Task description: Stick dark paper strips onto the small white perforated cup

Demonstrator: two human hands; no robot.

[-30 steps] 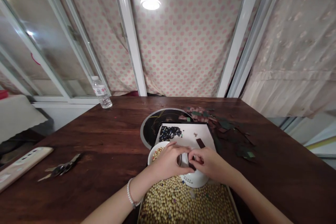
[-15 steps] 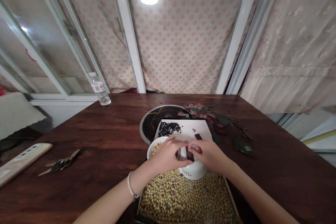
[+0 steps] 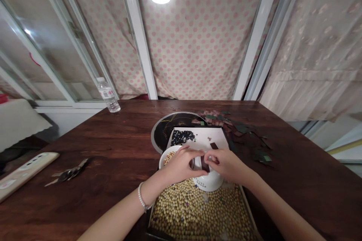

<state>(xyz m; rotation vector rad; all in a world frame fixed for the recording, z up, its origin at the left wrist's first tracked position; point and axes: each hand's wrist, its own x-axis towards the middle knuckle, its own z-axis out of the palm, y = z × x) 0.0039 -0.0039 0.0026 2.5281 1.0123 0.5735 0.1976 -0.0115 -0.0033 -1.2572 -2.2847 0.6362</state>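
My left hand [image 3: 183, 163] reaches over the white bowls, its thumb and forefinger curved around a small dark brown piece [image 3: 204, 165] and gripping its edges. At the upper right of that piece, my right hand [image 3: 226, 163] is closed in a pinch; what lies between its fingertips is too small to make out. Below both hands stands a white bowl [image 3: 209, 183] with a patterned side. Partly behind my left hand is another white bowl [image 3: 162, 162] holding small reddish and yellow beads [image 3: 169, 157].
A black-edged tray holds many round tan beads [image 3: 198, 214], dark beads [image 3: 182, 136] and a brown strip [image 3: 214, 145]. Behind it lie a round dark mat [image 3: 162, 131] and green and brown scraps [image 3: 240, 128]. Leftward are a bottle [image 3: 109, 96], keys [image 3: 69, 173] and a phone [image 3: 28, 173].
Both hands keep nearly the same pose over the bowls, with only a slight shift of the fingers. The whole view has moved a little.
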